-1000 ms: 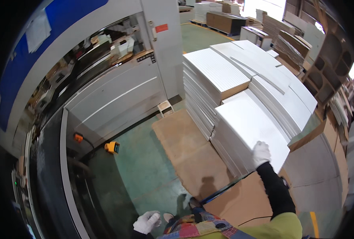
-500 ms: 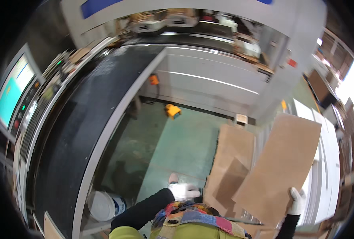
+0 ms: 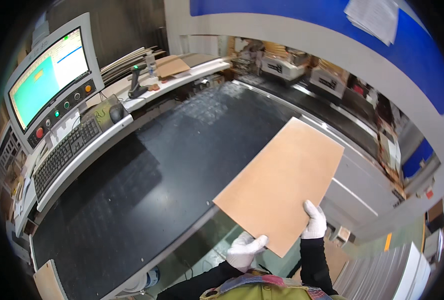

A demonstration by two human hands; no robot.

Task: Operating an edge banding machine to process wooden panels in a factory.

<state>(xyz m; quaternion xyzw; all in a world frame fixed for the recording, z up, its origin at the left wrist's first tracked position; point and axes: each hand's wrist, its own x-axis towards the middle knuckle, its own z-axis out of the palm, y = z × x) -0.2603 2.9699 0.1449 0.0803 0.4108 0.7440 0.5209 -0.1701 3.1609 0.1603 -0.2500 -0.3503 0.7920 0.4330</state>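
Note:
A flat, light-brown rectangular board is held out in front of me, tilted, its far left part overlapping the edge of a black conveyor table. White gloves cover both my hands. My left hand pinches the board's near edge, thumb on top and fingers beneath. At the right edge, my right hand grips with its thumb over the top face; the other fingers are partly hidden behind the board.
On the left stand a monitor with buttons, a keyboard, a mouse and a handheld scanner. A large grey-and-blue machine spans the back. White-edged panels are stacked at lower right; a bucket sits below the table.
The board has moved from the right side to the middle, beside the black table. My left hand, free before, now holds it too. The view has turned left toward the monitor.

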